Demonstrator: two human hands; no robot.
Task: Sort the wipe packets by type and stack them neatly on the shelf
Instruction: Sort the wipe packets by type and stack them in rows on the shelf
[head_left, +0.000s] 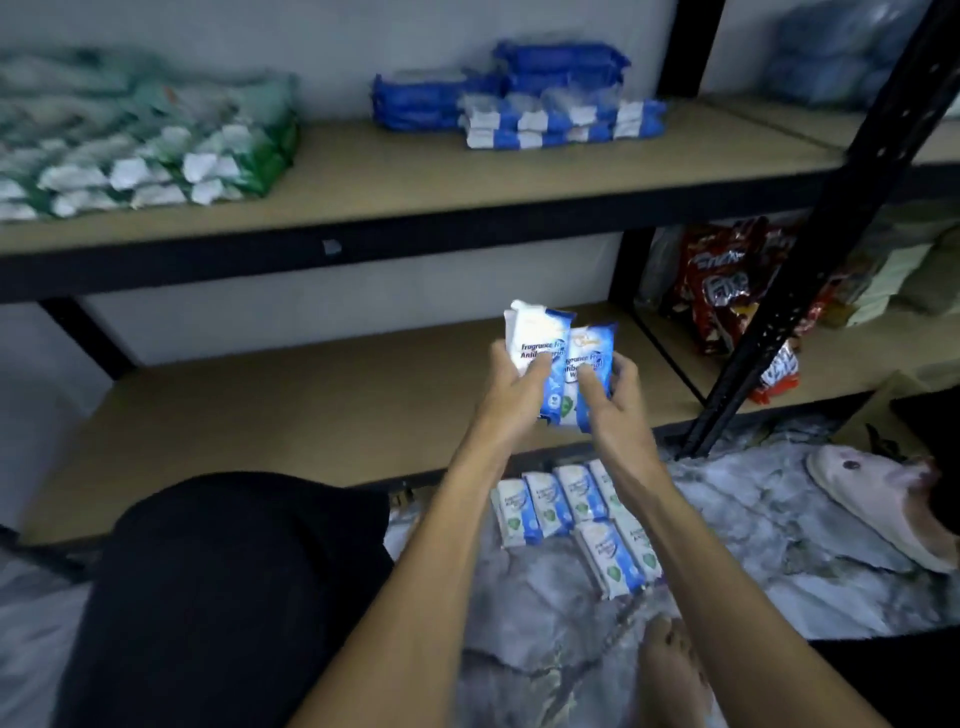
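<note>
My left hand (511, 387) grips a blue-and-white wipe packet (535, 332), and my right hand (610, 400) grips a second one (595, 345) just beside it. Both packets are held upright over the front of the lower shelf (291, 405). Several more blue-and-white packets (571, 514) lie on the marbled floor below my forearms. On the upper shelf (415, 192), green-and-white packets (145, 140) are stacked at the left. Blue packets (519, 98) are stacked toward the right.
A black slanted shelf post (810, 249) crosses the right side. Red snack bags (727, 286) fill the neighbouring lower bay. A pale slipper (883, 504) lies on the floor at right. My dark-clothed knee (234, 587) is at lower left and a bare foot (670, 670) at the bottom.
</note>
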